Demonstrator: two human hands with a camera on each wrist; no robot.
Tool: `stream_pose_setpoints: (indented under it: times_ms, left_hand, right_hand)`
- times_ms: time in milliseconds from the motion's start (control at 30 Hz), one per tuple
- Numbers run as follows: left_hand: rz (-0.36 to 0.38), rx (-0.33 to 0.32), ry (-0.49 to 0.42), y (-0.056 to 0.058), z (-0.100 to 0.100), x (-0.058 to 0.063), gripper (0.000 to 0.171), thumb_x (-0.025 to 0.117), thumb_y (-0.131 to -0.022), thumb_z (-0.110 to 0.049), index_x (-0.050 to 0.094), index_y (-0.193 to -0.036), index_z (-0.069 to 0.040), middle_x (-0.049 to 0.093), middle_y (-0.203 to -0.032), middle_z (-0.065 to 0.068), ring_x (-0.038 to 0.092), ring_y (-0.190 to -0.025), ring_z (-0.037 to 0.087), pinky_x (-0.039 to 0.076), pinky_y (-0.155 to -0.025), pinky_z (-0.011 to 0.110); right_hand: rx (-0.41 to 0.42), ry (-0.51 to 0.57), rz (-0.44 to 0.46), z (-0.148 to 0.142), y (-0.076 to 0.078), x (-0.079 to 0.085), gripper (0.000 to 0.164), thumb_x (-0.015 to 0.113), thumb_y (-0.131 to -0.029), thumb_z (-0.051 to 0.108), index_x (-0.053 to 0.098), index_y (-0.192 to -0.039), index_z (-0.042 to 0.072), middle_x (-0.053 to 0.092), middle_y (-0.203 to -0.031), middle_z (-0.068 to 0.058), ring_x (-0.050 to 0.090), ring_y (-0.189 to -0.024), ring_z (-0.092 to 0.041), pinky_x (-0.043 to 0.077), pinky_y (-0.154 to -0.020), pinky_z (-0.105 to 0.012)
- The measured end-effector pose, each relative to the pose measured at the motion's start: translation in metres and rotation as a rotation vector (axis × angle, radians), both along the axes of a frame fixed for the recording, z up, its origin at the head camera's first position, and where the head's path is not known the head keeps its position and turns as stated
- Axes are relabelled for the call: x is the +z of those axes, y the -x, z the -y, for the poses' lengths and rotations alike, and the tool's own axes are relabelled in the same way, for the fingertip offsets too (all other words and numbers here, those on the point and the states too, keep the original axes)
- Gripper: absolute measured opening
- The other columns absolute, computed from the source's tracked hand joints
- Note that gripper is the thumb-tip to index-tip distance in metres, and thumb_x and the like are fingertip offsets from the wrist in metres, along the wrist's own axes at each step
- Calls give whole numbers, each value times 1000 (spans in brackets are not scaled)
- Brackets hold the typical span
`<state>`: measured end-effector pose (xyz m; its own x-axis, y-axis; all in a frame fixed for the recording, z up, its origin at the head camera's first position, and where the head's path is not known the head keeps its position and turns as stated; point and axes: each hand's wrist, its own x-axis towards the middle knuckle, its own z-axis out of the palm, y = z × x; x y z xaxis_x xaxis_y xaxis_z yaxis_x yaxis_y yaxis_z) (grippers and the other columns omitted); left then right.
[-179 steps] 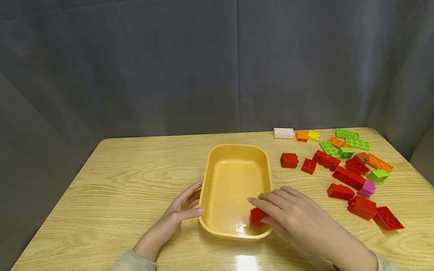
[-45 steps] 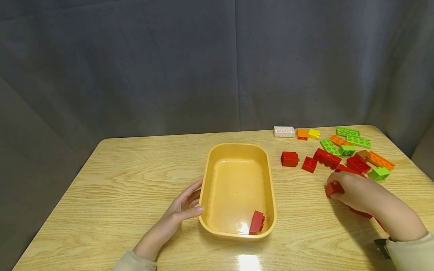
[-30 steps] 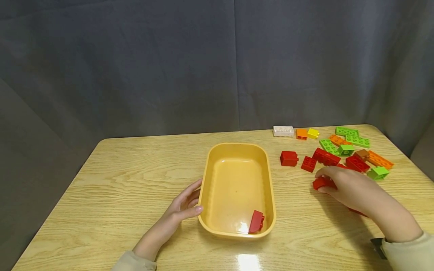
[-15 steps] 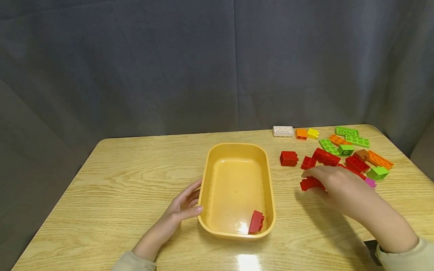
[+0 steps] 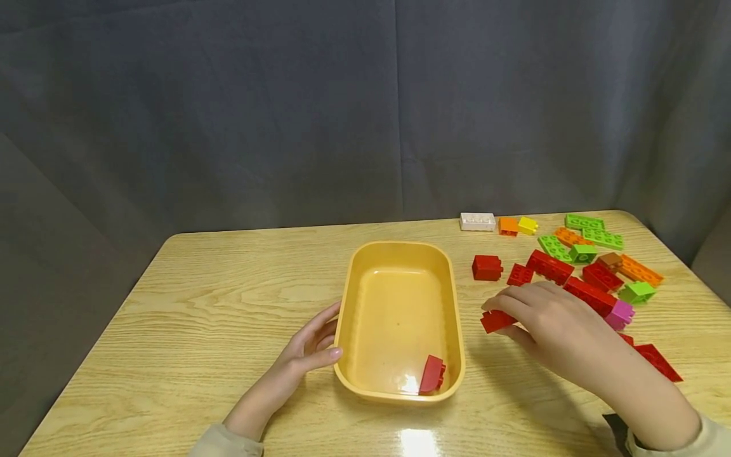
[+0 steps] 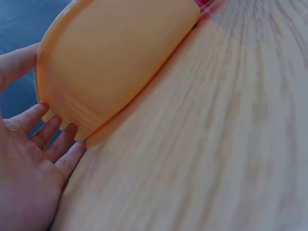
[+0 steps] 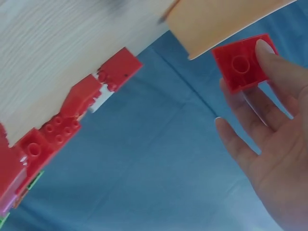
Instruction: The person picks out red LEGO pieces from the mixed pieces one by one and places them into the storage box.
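Observation:
My right hand (image 5: 554, 324) pinches a red building brick (image 5: 495, 320) between thumb and fingers, just right of the yellow tray (image 5: 460, 330). In the right wrist view the brick's square underside shows a round tube. Another red brick (image 5: 432, 374), curved at one end, lies on its side in the tray's near right corner. My left hand (image 5: 308, 346) rests at the tray's left side, thumb at the rim. Seen from the left wrist, its fingers (image 6: 53, 139) stretch out against the tray's outer wall.
On the table's right lie several red bricks (image 5: 591, 295), a pink brick (image 5: 619, 315) and green, orange and brown pieces. A white brick (image 5: 477, 221), an orange one (image 5: 508, 226) and a yellow one (image 5: 528, 225) sit near the back edge. A dark curtain (image 5: 285, 114) hangs behind.
One red brick was let go in the tray. My right hand then took another from the pile and has moved left with it towards the tray. The left hand has stayed put.

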<state>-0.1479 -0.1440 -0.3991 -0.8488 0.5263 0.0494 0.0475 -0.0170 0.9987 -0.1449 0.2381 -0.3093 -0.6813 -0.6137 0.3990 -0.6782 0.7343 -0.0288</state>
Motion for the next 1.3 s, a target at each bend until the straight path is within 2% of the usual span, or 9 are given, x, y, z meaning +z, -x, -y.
stream_pose_setpoints:
  times_ms: [233, 267, 367, 467, 500, 800, 900, 1000, 1300]
  left_hand:
    - [4, 3, 5, 1, 1, 0, 74, 56, -95, -18, 18, -158, -7, 27, -157, 21, 28, -142, 40, 19, -111, 65]
    - [5, 3, 5, 1, 1, 0, 74, 56, -95, -19, 18, -158, -7, 27, -157, 21, 28, -142, 40, 18, -112, 65]
    - [8, 6, 4, 0, 0, -1, 74, 56, -95, -18, 18, -158, -7, 27, -158, 21, 28, -143, 40, 17, -112, 64]
    - [7, 9, 0, 0, 0, -2, 74, 56, -96, -18, 18, -158, -7, 28, -157, 21, 28, -142, 40, 17, -113, 63]
    - [7, 8, -2, 0, 0, -2, 74, 56, -96, -17, 18, -158, -7, 28, -157, 22, 28, -142, 40, 17, -113, 63]
    - [-4, -11, -8, 0, 0, -1, 73, 54, -97, -16, 16, -158, -5, 25, -158, 22, 27, -143, 41, 21, -111, 64]
    - [0, -6, -7, 0, 0, 0, 73, 54, -97, -16, 16, -158, -6, 26, -158, 22, 28, -143, 40, 21, -111, 64]
    - [1, -2, -6, 0, 0, 1, 72, 55, -97, -15, 17, -158, -7, 27, -157, 21, 28, -142, 39, 22, -111, 63]
    - [11, 14, -10, -1, -1, 1, 73, 56, -96, -15, 19, -158, -8, 29, -157, 20, 30, -142, 37, 21, -112, 61]
  right_hand:
    - [80, 24, -65, 10, -6, 4, 45, 90, -66, 10, 72, -107, 16, 70, -101, 2, 67, -94, -22, 53, -86, -52]
    - [104, 37, -80, 11, -6, 3, 36, 87, -74, 15, 72, -107, 16, 70, -102, 2, 66, -94, -22, 54, -85, -51]
    - [170, 70, -130, 16, -8, 1, 23, 62, -98, 33, 72, -108, 15, 70, -103, 3, 66, -94, -20, 55, -83, -46]
    - [229, 97, -169, 24, -10, -2, 53, 27, -107, 44, 72, -109, 16, 70, -104, 4, 65, -94, -19, 55, -82, -43]
    - [247, 102, -174, 27, -11, -3, 53, 25, -108, 42, 72, -108, 16, 70, -104, 4, 65, -94, -18, 55, -82, -42]
    - [406, 83, -125, 50, -23, -15, 39, 30, -100, 19, 65, -115, 15, 65, -117, 2, 61, -104, -18, 49, -93, -38]
    - [410, 69, -106, 54, -25, -17, 34, 45, -88, 7, 64, -115, 15, 64, -119, 2, 60, -106, -17, 47, -95, -36]
    - [404, 57, -78, 55, -26, -19, 43, 59, -76, 1, 64, -116, 15, 63, -119, 3, 59, -107, -17, 46, -96, -36]
    - [350, 61, -45, 56, -27, -23, 44, 65, -74, 0, 65, -115, 17, 63, -122, 4, 58, -111, -17, 47, -98, -40]
